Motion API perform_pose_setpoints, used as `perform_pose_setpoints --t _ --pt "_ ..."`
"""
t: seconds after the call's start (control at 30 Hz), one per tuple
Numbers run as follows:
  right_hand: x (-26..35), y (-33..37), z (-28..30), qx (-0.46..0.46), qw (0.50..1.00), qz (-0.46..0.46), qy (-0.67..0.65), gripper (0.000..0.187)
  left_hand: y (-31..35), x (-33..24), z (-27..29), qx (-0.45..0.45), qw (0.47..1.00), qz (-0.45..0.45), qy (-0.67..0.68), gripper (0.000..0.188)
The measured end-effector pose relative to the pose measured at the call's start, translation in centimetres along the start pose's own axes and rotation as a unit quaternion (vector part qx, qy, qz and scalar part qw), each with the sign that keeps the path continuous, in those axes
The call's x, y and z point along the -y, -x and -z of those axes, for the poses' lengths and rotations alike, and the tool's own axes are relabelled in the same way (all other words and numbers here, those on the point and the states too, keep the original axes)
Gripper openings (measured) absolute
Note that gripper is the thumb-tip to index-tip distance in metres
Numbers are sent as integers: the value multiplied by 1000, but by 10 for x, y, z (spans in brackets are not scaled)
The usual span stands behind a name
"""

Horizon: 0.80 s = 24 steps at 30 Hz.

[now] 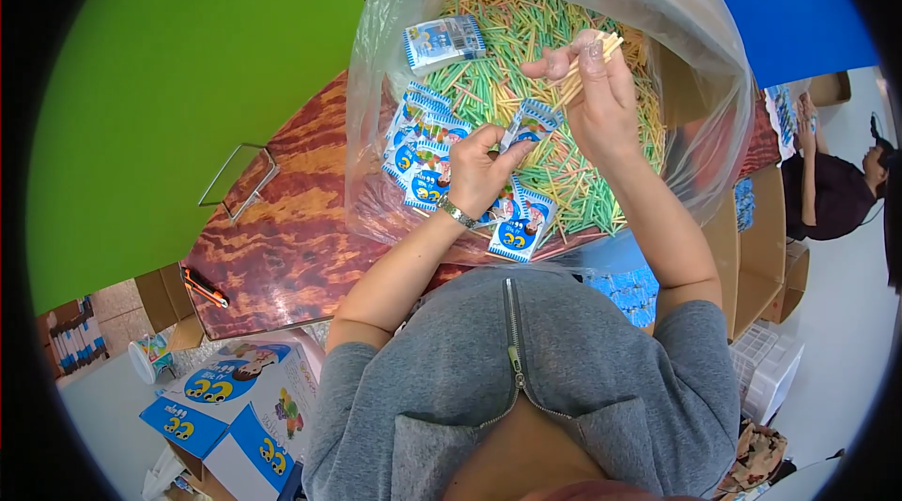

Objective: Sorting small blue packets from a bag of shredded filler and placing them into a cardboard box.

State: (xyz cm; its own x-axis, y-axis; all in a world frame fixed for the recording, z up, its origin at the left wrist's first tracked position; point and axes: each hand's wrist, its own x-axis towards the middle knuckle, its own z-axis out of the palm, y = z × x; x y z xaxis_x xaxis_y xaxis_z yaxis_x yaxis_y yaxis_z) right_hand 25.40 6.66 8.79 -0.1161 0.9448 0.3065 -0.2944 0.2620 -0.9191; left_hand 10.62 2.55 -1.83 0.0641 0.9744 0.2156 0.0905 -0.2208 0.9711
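My left hand [479,168], with a metal watch at the wrist, pinches a small blue-and-white packet [534,122] whose upper end gapes open. To its right, my right hand [601,97] is closed on several pale yellow candy sticks [571,80], held slanting above the packet's mouth and apart from it. Under both hands lies a heap of thin green, yellow and pink sticks [479,88] inside a large clear plastic bag [385,41]. More packets [432,149] lie on the heap around my left hand. Another packet [446,41] rests farther off at the heap's left.
The bag stands on a red-brown patterned table [282,252]. An orange cutter knife [204,287] and a bent wire frame [246,184] lie on its left side. A printed carton [235,402] stands at lower left, cardboard boxes [759,247] at right. Another person [832,186] works at far right.
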Motion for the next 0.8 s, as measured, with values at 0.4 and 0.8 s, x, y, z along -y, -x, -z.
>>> perform_pose_setpoints --t 0.4,0.8 --pt "-1 13 -12 73 972 33 222 27 -4 -19 12 -32 999 -31 -31 21" --pt "-1 15 -21 -17 994 21 107 24 -3 -21 9 -55 996 -53 -37 23"
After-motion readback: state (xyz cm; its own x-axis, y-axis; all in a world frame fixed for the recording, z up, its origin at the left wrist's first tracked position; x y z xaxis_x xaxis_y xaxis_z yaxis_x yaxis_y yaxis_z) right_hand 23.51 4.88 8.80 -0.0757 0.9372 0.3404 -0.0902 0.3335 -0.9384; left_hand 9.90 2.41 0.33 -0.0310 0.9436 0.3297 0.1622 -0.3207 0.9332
